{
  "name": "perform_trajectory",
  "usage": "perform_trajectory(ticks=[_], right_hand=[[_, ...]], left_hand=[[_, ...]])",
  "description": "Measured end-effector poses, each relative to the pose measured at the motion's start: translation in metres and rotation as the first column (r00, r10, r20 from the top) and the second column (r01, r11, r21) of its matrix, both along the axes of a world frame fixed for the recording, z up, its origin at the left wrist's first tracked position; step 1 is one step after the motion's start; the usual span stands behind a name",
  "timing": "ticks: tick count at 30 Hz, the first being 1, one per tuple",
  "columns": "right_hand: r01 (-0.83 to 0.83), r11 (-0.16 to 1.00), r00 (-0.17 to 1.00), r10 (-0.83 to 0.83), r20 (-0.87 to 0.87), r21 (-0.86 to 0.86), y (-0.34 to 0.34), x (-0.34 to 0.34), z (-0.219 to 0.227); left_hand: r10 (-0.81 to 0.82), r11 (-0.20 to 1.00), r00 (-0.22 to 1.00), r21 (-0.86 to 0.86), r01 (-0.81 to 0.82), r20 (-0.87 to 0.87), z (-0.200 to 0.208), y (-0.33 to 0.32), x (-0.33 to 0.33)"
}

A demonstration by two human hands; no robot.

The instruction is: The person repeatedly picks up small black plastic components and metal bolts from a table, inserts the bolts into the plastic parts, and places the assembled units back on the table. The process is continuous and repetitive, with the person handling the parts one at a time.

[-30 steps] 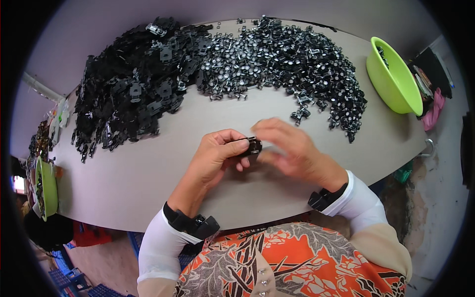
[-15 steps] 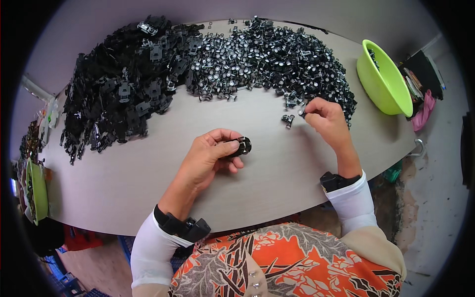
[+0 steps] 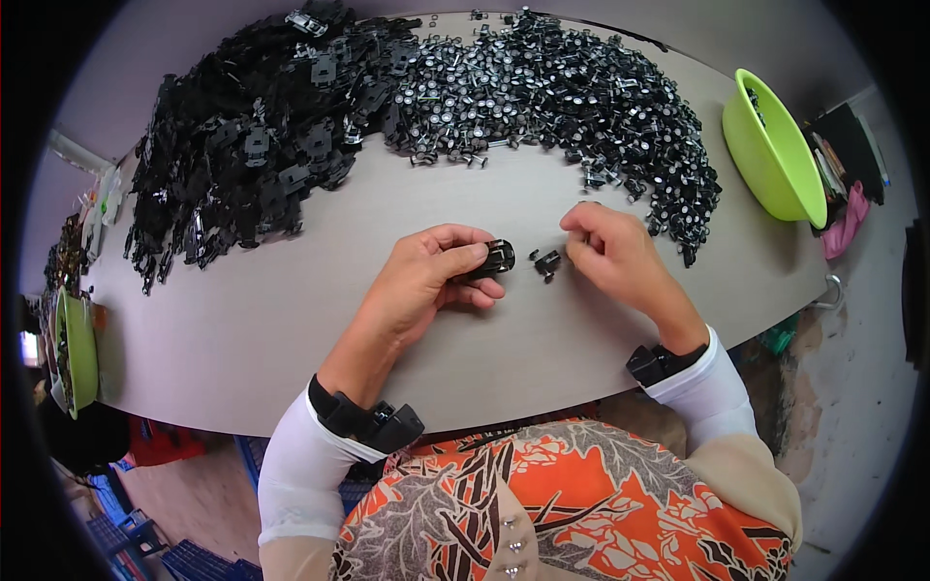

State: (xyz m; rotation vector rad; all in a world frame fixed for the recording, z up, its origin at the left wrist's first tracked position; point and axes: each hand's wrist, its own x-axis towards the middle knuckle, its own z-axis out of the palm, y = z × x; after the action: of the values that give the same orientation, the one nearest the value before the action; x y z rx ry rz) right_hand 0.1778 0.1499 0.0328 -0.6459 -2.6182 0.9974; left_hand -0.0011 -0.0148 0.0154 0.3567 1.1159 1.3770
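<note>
My left hand (image 3: 436, 269) grips a small black plastic toy car chassis (image 3: 498, 257) between thumb and fingers, above the middle of the table. A little to its right lies a small cluster of black wheel axles (image 3: 547, 264). My right hand (image 3: 620, 254) is just right of that cluster, its fingers curled together; whether anything is pinched in them is hidden. Beyond my hands, a big heap of wheel axles (image 3: 513, 92) with silvery hubs spreads over the far middle and right. A heap of black chassis pieces (image 3: 232, 145) covers the far left.
A lime-green basin (image 3: 770, 160) stands at the table's right edge, and another green basin (image 3: 82, 349) is at the far left. Pink cloth (image 3: 846, 221) and some books lie beyond the right basin. The pale table (image 3: 242, 349) curves round in front of me.
My right hand has drawn back toward me from the wheel axle heap. The small axle cluster now lies closer to my left hand, which still holds the chassis. The whole view has shifted slightly.
</note>
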Motion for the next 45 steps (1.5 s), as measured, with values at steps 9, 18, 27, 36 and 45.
perform_trajectory(ticks=[9,18,27,36,45], right_hand=[[-0.271,0.944,0.907,0.316,-0.277,0.187,-0.016,-0.017,0.004],[-0.256,0.912,0.884,0.355,-0.305,0.321,-0.038,-0.034,-0.001],[-0.270,0.924,0.890,0.347,-0.297,0.269,-0.041,-0.036,-0.001],[-0.271,0.916,0.898,0.352,-0.266,0.297,-0.047,-0.035,0.004],[-0.420,0.893,0.816,0.449,-0.363,0.162,-0.060,-0.036,-0.005]], left_hand=[[-0.018,0.996,0.957,0.087,-0.007,0.288,-0.005,0.003,-0.002],[-0.006,0.987,0.942,0.152,-0.048,0.334,-0.010,-0.001,-0.002],[-0.012,0.994,0.988,0.110,-0.005,0.154,-0.008,-0.001,0.002],[-0.009,0.982,0.995,0.189,-0.010,0.099,-0.011,-0.003,0.005],[0.042,0.997,0.986,0.069,-0.031,-0.162,-0.006,-0.020,0.010]])
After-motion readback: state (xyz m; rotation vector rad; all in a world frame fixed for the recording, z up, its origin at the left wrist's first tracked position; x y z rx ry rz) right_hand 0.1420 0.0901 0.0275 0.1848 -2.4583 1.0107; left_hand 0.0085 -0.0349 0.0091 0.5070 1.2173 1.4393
